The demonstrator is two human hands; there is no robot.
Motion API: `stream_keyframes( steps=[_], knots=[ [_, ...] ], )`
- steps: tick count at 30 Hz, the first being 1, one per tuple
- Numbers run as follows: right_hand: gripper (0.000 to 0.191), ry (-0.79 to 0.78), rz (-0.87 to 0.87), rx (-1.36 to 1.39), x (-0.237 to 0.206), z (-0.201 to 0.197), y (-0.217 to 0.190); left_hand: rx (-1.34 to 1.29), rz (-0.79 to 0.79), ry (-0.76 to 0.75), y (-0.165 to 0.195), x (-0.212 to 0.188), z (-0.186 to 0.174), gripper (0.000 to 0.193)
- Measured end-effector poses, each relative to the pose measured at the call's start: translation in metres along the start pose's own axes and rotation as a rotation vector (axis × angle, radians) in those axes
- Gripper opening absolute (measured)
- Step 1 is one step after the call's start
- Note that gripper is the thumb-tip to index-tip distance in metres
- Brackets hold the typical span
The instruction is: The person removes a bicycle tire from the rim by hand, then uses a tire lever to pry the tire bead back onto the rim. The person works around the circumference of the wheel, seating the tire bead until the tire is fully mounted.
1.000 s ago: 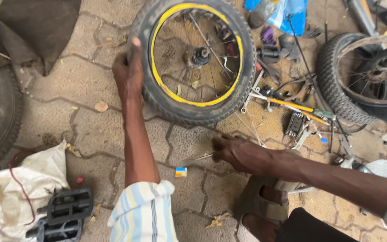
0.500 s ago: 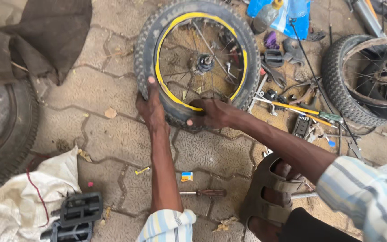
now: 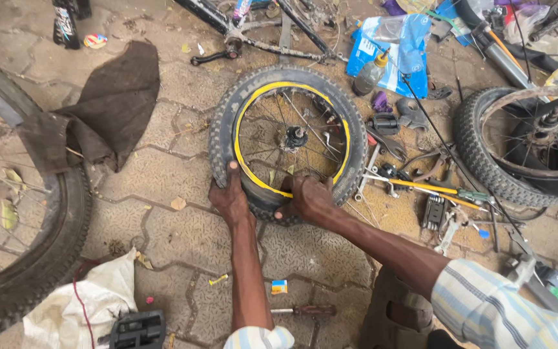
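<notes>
Both hands, left hand (image 3: 230,197) and right hand (image 3: 308,199), grip the tyre (image 3: 224,129).

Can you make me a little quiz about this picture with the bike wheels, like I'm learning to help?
1. True or false: both hands are on the small wheel with the yellow rim.
2. Which lies nearer the person: A the screwdriver, B the brown cloth?
3. What colour is the plastic bag under the oil bottle?

Key:
1. True: the left hand and the right hand both grip its near edge.
2. A.
3. Blue; the plastic bag lies beyond the wheel.
</notes>
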State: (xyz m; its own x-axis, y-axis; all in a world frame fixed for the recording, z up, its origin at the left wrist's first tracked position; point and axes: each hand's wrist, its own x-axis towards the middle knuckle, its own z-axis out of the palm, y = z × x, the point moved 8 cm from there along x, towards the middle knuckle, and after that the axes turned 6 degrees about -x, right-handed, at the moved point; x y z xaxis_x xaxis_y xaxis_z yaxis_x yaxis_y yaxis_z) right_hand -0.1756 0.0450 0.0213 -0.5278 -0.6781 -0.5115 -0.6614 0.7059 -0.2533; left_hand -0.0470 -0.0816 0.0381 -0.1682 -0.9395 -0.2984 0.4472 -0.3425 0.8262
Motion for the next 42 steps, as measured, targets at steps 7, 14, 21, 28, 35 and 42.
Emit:
stream_keyframes(
  steps=[7,14,21,28,35,42],
  knots=[
    [0.062,-0.191,-0.224,-0.022,-0.007,0.012,-0.006,0.137,-0.193,0.030,-0.002,0.006,-0.007,0.076],
    [0.058,-0.415,-0.186,0.054,0.009,0.009,-0.003,0.230,-0.164,-0.016,-0.004,-0.008,-0.010,0.085],
    [0.064,-0.291,-0.326,-0.003,0.013,0.002,-0.020,-0.207,-0.248,-0.005,-0.029,-0.021,-0.012,0.058],
    [0.059,-0.067,-0.366,-0.042,0.020,0.009,-0.026,-0.221,-0.191,-0.042,-0.027,-0.010,-0.018,0.056],
    [0.103,0.007,-0.595,0.009,-0.001,0.016,-0.042,0.260,-0.066,0.111,-0.008,-0.003,-0.015,0.056],
    [0.064,0.176,-0.359,0.187,-0.001,0.014,-0.056,0.395,0.057,0.002,0.018,0.017,0.000,0.065]
  ],
)
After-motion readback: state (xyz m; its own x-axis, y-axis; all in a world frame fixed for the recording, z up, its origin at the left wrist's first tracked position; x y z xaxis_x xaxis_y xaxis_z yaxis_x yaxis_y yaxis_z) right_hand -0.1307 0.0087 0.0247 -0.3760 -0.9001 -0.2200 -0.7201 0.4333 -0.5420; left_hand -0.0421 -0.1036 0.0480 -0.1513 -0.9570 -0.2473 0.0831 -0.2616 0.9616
